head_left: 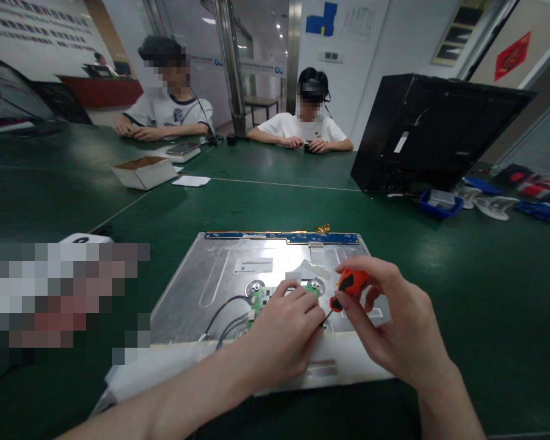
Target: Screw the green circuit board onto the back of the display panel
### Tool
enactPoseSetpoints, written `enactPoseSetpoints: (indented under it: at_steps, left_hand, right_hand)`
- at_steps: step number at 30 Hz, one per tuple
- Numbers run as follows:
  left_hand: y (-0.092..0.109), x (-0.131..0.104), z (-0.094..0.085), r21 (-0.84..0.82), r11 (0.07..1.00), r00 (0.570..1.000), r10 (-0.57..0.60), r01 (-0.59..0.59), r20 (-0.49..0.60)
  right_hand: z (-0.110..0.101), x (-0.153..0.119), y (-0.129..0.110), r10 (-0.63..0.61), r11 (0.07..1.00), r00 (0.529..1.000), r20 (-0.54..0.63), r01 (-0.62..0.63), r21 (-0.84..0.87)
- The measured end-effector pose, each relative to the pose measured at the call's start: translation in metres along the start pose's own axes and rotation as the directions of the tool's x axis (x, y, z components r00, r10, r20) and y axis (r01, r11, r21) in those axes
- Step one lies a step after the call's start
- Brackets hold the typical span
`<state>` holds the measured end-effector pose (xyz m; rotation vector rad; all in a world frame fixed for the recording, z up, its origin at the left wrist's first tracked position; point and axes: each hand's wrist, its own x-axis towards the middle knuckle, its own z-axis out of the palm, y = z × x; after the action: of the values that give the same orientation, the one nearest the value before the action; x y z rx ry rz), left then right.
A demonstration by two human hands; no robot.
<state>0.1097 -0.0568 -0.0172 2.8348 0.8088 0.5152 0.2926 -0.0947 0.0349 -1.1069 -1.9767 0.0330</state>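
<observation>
A silver metal display panel [220, 269] lies flat on the green table [462, 293] in front of me, with a blue circuit strip [279, 237] along its far edge. My left hand [284, 333] rests on a small green circuit board [262, 297] near the panel's middle, fingers pressed down beside grey cables [224, 311]. My right hand [394, 324] grips an orange-handled screwdriver [349, 285], its tip pointing down toward the board next to my left fingers.
A black monitor housing [431, 131] stands upright at the back right, with a blue tray [439, 203] and loose parts beside it. A cardboard box [144, 171] and papers lie at the back left. Two people sit at the table's far side.
</observation>
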Motion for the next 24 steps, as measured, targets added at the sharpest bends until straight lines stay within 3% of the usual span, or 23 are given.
enactPoseSetpoints:
  at_steps: [8,14,24]
  left_hand:
    - [-0.0014,-0.0003,0.0021,0.01,1.0,0.999,0.016,-0.016,-0.05]
    - [-0.0013,-0.0003,0.0024,0.016,1.0,0.998,0.027,-0.026,-0.055]
    - [-0.0017,-0.0003,0.0015,-0.013,1.0,0.999,0.022,-0.022,-0.034]
  right_hand:
    - [-0.0011,0.0013,0.0015,-0.052,0.997,0.999,0.017,0.053,-0.061]
    - [-0.0029,0.0025,-0.0012,-0.008,1.0,0.997,0.072,0.008,-0.005]
    - [-0.0006,0.0004,0.0009,-0.014,0.999,1.0,0.02,0.015,-0.052]
